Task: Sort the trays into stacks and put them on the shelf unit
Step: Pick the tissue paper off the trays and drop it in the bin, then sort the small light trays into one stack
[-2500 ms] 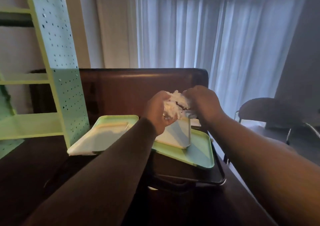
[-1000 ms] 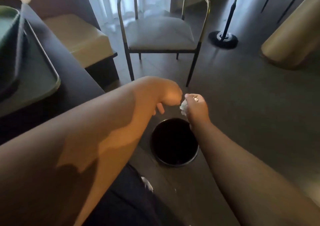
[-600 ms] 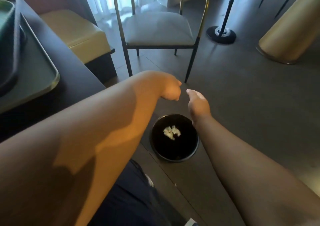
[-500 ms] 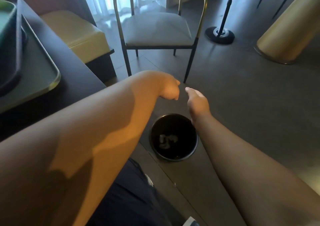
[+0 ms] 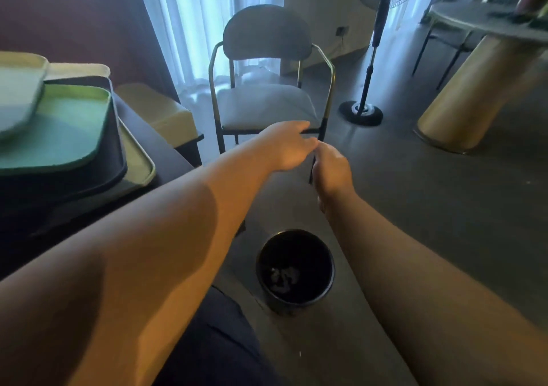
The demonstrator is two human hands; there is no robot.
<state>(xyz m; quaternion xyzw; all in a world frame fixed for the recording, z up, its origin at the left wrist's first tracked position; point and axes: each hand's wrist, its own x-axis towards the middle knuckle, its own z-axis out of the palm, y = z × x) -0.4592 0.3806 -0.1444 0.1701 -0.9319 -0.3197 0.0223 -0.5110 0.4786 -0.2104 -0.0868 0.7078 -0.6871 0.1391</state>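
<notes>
Several trays lie piled on the dark table point(image 5: 166, 160) at the left: a green tray point(image 5: 68, 130) on a black tray point(image 5: 115, 160), a pale yellow tray point(image 5: 142, 166) under those, and a whitish tray point(image 5: 17, 95) on top at the far left. My left hand point(image 5: 284, 145) and my right hand point(image 5: 332, 169) hang side by side over the floor, off to the right of the table, both empty with loose fingers. The shelf unit is out of view.
A black bin point(image 5: 295, 270) with crumpled paper inside stands on the floor below my hands. Beyond are a grey chair point(image 5: 267, 101), a yellow bench point(image 5: 160, 110), a standing fan point(image 5: 361, 113) and a round table on a gold base point(image 5: 468, 98).
I turned from the table toward the floor. My right hand dropped the crumpled paper into the bin. Since then the view has tilted up, and both hands have risen above the bin, empty.
</notes>
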